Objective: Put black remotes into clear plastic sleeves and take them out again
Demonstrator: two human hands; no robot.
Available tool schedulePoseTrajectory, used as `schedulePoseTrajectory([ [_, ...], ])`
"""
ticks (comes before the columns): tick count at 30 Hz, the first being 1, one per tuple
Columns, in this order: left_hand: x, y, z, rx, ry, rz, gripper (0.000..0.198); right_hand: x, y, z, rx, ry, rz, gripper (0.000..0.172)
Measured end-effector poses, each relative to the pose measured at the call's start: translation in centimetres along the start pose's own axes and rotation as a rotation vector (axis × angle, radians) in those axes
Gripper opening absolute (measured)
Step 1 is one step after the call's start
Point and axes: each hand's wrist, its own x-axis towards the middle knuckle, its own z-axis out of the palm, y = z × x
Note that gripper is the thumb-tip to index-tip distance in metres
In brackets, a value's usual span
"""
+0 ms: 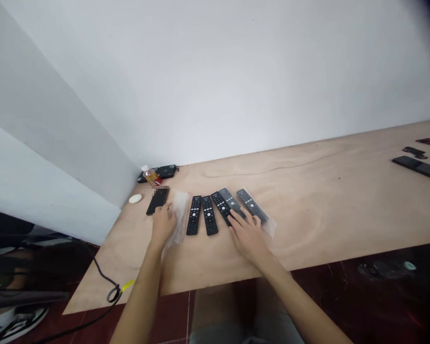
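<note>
Several black remote controls lie in a row on the wooden table. Two bare ones, a left remote control and another remote control, lie between my hands. My right hand rests with fingers spread over the lower ends of a tilted remote control and a remote control in a clear sleeve. Just right of its fingers is another sleeved remote control. My left hand lies beside clear plastic sleeves, its fingers loosely bent and apart, near the lower end of a black phone.
A drink bottle and black boxes stand in the back left corner, with a white round object nearby. A long black device lies far right. A black cable hangs at the left edge. Another person's shoe shows lower left.
</note>
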Motion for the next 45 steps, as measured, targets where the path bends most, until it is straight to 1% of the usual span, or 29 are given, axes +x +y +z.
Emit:
schedulePoseTrajectory([
  [3, -1.7, -0.3, -0.5, 0.109, 0.000, 0.029, 0.059, -0.2, -0.6, 0.6, 0.017, -0.033, -0.025, 0.040],
  [5, -2.9, -0.6, -0.9, 0.170, -0.026, 0.033, 0.065, -0.3, -0.9, 0.7, 0.031, -0.042, -0.023, 0.040],
  [8, -4.1, -0.5, -1.0, 0.228, -0.070, 0.037, 0.060, -0.4, -1.6, 0.7, 0.056, -0.065, -0.041, 0.040],
  [10, -4.6, 0.1, -1.0, 0.243, -0.075, 0.045, 0.056, -0.3, -1.9, 0.4, 0.075, -0.089, -0.058, 0.042],
  [11, -4.9, 0.5, -1.0, 0.246, -0.059, 0.053, 0.055, -0.1, -1.9, 0.3, 0.082, -0.099, -0.058, 0.042],
  [13, -5.9, 1.8, -1.0, 0.217, 0.037, 0.109, 0.052, 0.3, -1.6, -0.1, 0.081, -0.091, -0.028, 0.042],
  [15, -7.4, 3.2, -0.7, 0.108, 0.144, 0.237, 0.042, 0.7, -0.8, -0.4, 0.056, -0.051, 0.025, 0.041],
  [16, -8.3, 4.0, -0.4, 0.021, 0.154, 0.313, 0.036, 0.9, -0.3, -0.5, 0.038, -0.029, 0.043, 0.041],
  [17, -9.2, 4.6, 0.1, -0.053, 0.085, 0.386, 0.031, 1.1, 0.1, -0.5, 0.020, -0.015, 0.052, 0.040],
  [18, -10.1, 5.2, 0.8, -0.099, 0.020, 0.412, 0.028, 1.2, 0.5, -0.5, 0.006, -0.010, 0.051, 0.039],
  [20, -11.8, 5.9, 2.4, -0.137, -0.037, 0.392, 0.036, 1.0, 1.0, -0.4, -0.014, -0.016, 0.035, 0.037],
  [22, -13.1, 6.2, 3.9, -0.155, -0.037, 0.358, 0.045, 0.4, 1.1, -0.4, -0.022, -0.023, 0.020, 0.036],
  [23, -13.6, 6.3, 4.5, -0.157, -0.031, 0.345, 0.046, -0.1, 1.1, -0.5, -0.021, -0.022, 0.015, 0.035],
  [26, -14.4, 6.3, 5.3, -0.147, -0.019, 0.325, 0.038, -1.9, 1.2, -1.0, 0.023, -0.008, 0.004, 0.032],
  [30, -14.4, 6.3, 5.2, -0.226, -0.012, 0.310, 0.036, -4.5, 2.5, -2.4, 0.175, 0.010, 0.024, 0.025],
  [34, -14.0, 5.9, 4.7, -0.265, -0.053, 0.313, 0.031, -7.3, 5.2, -4.7, 0.298, -0.013, 0.087, 0.019],
  [36, -14.2, 5.7, 4.4, -0.290, -0.043, 0.330, 0.031, -8.4, 6.6, -6.1, 0.335, -0.068, 0.111, 0.018],
  [38, -14.7, 5.7, 4.0, -0.319, -0.043, 0.391, 0.031, -8.8, 7.3, -7.5, 0.386, -0.159, 0.113, 0.017],
  [39, -14.9, 5.8, 3.7, -0.328, -0.069, 0.442, 0.033, -8.6, 7.2, -8.1, 0.424, -0.210, 0.102, 0.017],
  [41, -15.3, 6.1, 3.2, -0.318, -0.196, 0.568, 0.041, -7.7, 6.2, -8.9, 0.516, -0.295, 0.056, 0.022],
  [43, -15.5, 6.4, 2.6, -0.283, -0.356, 0.666, 0.058, -6.3, 4.2, -9.0, 0.601, -0.355, -0.015, 0.028],
  [44, -15.5, 6.5, 2.4, -0.263, -0.423, 0.694, 0.066, -5.6, 3.1, -8.8, 0.624, -0.376, -0.048, 0.032],
  [45, -15.5, 6.6, 2.2, -0.245, -0.472, 0.705, 0.071, -5.0, 2.1, -8.5, 0.641, -0.382, -0.058, 0.033],
])
